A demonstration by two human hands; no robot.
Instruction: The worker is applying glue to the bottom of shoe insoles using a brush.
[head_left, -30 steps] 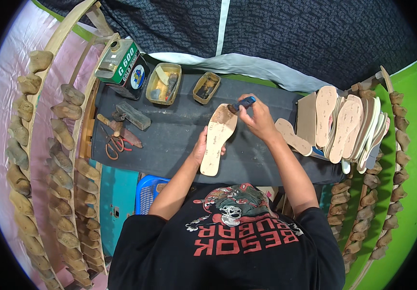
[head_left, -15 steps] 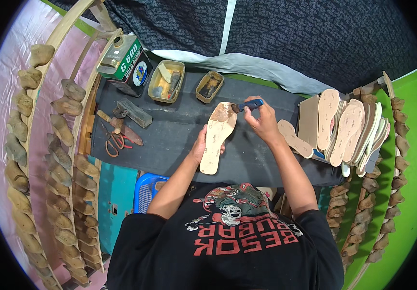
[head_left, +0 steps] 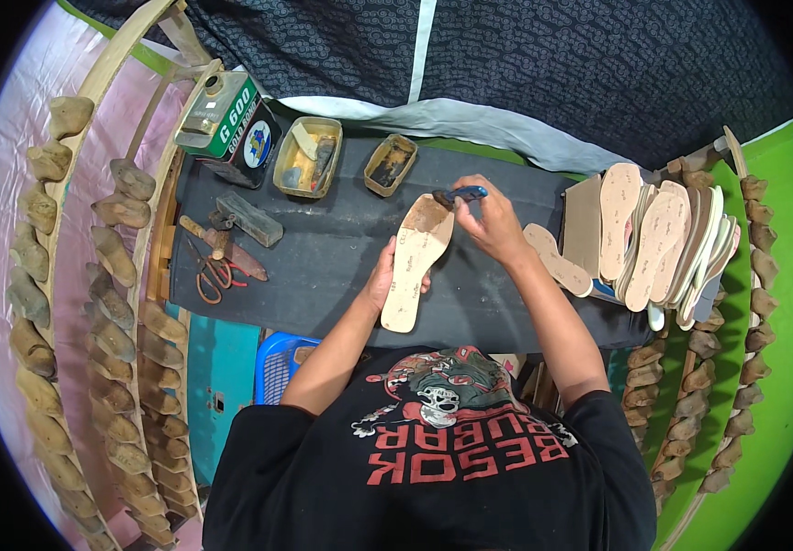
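Note:
My left hand [head_left: 384, 277] grips a tan insole [head_left: 409, 266] by its middle, with fingertips showing past its right edge. The insole is held above the dark tabletop, wide end away from me, and that end bears a brown wet-looking coating. In my right hand [head_left: 493, 223] is a brush [head_left: 466, 195] with a dark blue handle. Its dark tip touches the far edge of the coated end. Beyond the insole stands a small yellowish tub [head_left: 391, 165] with dark residue inside.
A larger tub [head_left: 308, 158] with tools and a green-and-black metal can [head_left: 231, 129] stand at the back left. Scissors [head_left: 210, 276], a knife [head_left: 245, 262] and a grey block [head_left: 249, 218] lie left. Stacked insoles [head_left: 658, 243] fill the right side. Racks of wooden shoe lasts [head_left: 113, 331] flank the table.
The brush has moved slightly left and farther away, onto the insole's far tip. The brown coating looks smoother and more evenly spread. My left hand keeps its hold.

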